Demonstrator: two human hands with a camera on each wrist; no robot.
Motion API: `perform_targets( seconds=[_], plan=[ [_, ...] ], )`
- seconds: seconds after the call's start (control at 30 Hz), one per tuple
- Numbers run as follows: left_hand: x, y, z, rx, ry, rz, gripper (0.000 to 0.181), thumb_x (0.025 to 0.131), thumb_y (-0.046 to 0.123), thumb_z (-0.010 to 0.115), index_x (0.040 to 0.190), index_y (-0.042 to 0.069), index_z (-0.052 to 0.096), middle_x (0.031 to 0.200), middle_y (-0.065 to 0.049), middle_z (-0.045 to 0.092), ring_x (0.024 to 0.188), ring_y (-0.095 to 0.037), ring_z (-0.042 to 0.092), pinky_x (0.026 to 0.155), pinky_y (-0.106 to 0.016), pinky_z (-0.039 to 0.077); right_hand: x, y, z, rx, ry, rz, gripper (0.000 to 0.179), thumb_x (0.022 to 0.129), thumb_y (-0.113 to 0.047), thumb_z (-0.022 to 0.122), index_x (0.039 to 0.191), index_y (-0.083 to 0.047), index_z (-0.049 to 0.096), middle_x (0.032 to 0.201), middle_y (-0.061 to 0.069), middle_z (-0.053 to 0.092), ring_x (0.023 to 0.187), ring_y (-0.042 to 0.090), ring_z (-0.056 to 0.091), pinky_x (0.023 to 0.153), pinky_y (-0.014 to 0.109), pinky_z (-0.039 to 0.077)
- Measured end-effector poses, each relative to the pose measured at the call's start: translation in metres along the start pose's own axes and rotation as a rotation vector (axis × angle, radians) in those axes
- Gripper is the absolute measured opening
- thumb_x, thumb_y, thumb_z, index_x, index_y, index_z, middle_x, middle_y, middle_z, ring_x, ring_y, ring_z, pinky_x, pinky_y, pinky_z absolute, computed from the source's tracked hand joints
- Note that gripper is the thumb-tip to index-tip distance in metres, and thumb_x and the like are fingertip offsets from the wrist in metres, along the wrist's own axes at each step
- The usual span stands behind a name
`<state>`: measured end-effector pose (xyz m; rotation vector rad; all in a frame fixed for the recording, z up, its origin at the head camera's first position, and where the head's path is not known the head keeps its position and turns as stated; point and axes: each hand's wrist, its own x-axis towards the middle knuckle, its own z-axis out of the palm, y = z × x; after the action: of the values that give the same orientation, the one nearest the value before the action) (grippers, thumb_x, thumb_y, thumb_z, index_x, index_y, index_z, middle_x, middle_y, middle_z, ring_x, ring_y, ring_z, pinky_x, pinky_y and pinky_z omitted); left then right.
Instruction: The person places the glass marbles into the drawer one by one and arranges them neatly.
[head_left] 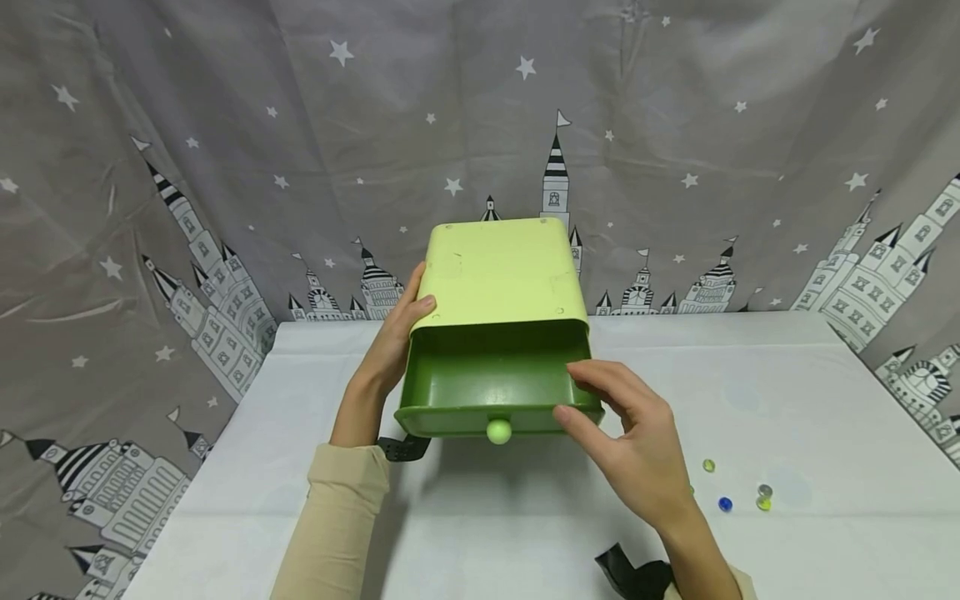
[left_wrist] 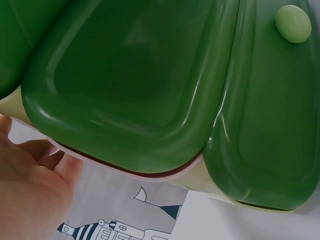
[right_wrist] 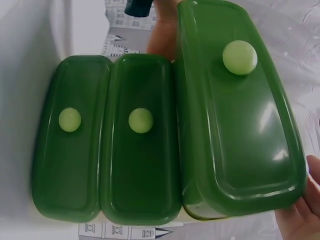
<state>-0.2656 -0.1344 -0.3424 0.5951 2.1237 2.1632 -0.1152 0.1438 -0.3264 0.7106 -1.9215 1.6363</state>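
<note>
The left hand [head_left: 393, 337], fingers extended along the left side of the cabinet [head_left: 501, 275], should brace firmly so the right hand [head_left: 637, 437], loosely spread and seemingly empty, can guide the drawer [head_left: 450, 422] squarely at the cabinet's front.

A grey fabric backdrop [head_left: 480, 67] hangs behind and around both sides of a white worktop [head_left: 247, 475], creased in soft vertical folds. White stars [head_left: 341, 53] are scattered over it, above outlined castles [head_left: 556, 179] with striped roofs and pennants. Light catches its left side in pale streaks; faint creases cross the worktop.
</note>
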Motion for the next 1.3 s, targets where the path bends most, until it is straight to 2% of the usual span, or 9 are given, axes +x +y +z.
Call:
perform_targets(
  seconds=[0.23, 0.43, 0.7, 1.1, 1.3],
  plan=[
    [-0.001, 0.001, 0.0, -0.008, 0.005, 0.001, 0.073, 0.099, 0.035, 0.047, 0.16, 0.031, 0.006, 0.163, 0.011, 0.001, 0.146, -0.004, 0.001, 0.117, -0.042, 0.009, -0.002, 0.002, -0.01, 0.012, 0.069, 0.002, 0.041, 0.075, 0.022, 0.071, 0.113, 0.008, 0.068, 0.112, 0.023, 0.062, 0.108, 0.029, 0.061, 0.097, 0.034, 0.047],
    [0.0, -0.001, 0.0, -0.007, 0.008, 0.01, 0.073, 0.099, 0.034, 0.045, 0.16, 0.03, 0.005, 0.163, 0.01, 0.001, 0.146, -0.005, 0.001, 0.117, -0.042, 0.007, -0.005, 0.01, -0.015, 0.014, 0.102, -0.032, 0.042, 0.074, 0.024, 0.071, 0.113, 0.009, 0.068, 0.111, 0.022, 0.063, 0.106, 0.021, 0.062, 0.095, 0.028, 0.047],
    [0.0, -0.001, 0.001, -0.005, 0.017, 0.002, 0.074, 0.098, 0.036, 0.048, 0.16, 0.031, 0.007, 0.163, 0.011, 0.001, 0.146, -0.003, 0.001, 0.117, -0.04, 0.007, -0.012, 0.017, -0.021, -0.016, 0.124, -0.037, 0.044, 0.071, 0.025, 0.071, 0.112, 0.008, 0.069, 0.109, 0.021, 0.063, 0.104, 0.019, 0.062, 0.094, 0.026, 0.048],
    [0.0, -0.002, 0.0, 0.002, 0.015, 0.006, 0.074, 0.099, 0.035, 0.047, 0.16, 0.029, 0.005, 0.163, 0.009, 0.0, 0.147, -0.007, -0.001, 0.117, -0.044, 0.007, -0.017, 0.017, -0.024, -0.147, 0.127, 0.001, 0.04, 0.073, 0.019, 0.075, 0.111, 0.009, 0.069, 0.11, 0.017, 0.064, 0.103, 0.017, 0.061, 0.095, 0.024, 0.046],
    [-0.001, -0.001, 0.001, -0.005, 0.012, -0.002, 0.074, 0.099, 0.036, 0.048, 0.16, 0.032, 0.007, 0.163, 0.012, 0.001, 0.146, -0.005, 0.001, 0.117, -0.044, 0.009, -0.021, 0.019, -0.027, -0.194, 0.138, 0.026, 0.039, 0.074, 0.017, 0.076, 0.11, 0.007, 0.07, 0.109, 0.016, 0.065, 0.103, 0.016, 0.061, 0.094, 0.022, 0.046]
  ],
)
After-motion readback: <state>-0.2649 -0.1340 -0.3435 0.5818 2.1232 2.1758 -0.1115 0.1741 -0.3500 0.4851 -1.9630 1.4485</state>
